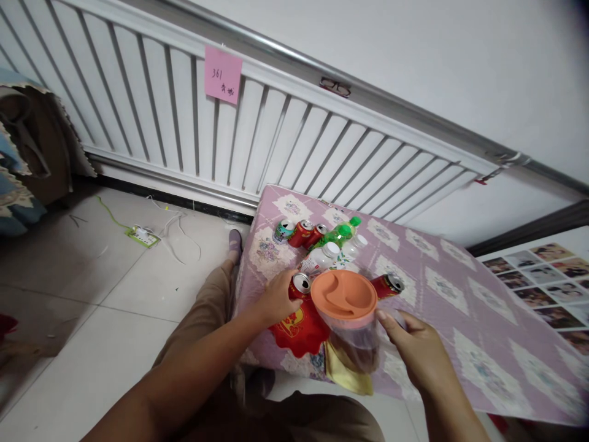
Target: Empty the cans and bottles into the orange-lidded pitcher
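My left hand (275, 298) is wrapped around a red drink can (300, 285) standing on the pink-clothed table (460, 307). My right hand (409, 347) grips the handle side of a clear plastic pitcher (352, 331) with an orange lid (344, 296). The pitcher stands on a red decorated mat (297, 328) near the table's front edge. Another red can (387, 284) lies right of the lid. Behind them stand two red cans (307, 233), a green-white can (283, 231), a green bottle (338, 233) and a white bottle (319, 259).
A white radiator (230, 135) with a pink sticky note (223, 74) runs along the wall behind the table. A power strip (142, 236) with white cables lies on the tiled floor at left. Photo sheets (543, 276) lie at far right. My legs are beside the table.
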`<state>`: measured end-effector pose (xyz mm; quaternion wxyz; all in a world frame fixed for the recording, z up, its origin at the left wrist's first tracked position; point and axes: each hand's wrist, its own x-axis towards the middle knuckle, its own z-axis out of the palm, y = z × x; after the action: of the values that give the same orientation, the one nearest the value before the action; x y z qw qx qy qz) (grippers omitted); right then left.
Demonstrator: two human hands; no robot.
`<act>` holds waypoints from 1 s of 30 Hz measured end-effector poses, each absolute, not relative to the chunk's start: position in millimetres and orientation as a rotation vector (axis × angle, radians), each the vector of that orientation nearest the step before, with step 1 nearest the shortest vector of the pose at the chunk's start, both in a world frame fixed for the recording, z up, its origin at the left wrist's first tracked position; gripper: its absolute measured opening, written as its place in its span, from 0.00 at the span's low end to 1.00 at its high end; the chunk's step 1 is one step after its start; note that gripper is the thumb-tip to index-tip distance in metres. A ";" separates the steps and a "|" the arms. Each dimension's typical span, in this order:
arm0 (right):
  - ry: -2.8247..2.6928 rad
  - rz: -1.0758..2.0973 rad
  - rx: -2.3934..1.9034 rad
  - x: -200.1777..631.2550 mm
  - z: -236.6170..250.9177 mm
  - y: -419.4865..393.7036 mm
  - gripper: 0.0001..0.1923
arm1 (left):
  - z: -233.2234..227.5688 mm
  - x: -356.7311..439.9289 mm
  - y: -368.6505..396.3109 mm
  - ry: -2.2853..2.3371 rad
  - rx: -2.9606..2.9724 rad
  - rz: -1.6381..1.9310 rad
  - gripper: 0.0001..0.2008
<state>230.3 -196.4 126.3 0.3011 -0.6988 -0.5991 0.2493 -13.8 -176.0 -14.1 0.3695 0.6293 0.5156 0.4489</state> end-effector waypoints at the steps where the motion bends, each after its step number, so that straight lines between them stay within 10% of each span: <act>1: -1.593 0.664 -1.854 229.8 127.0 -196.7 0.21 | -14.5 -13.7 -176.0 1.326 1.612 1.155 0.35; 30: -1.594 0.689 -1.867 227.8 127.1 -196.7 0.20 | -18.7 -14.6 -179.3 1.352 1.633 1.151 0.35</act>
<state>227.8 -196.7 127.1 0.2916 -0.7005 -0.5978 0.2586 -14.6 -179.3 -18.7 0.3565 0.6325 0.5238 0.4456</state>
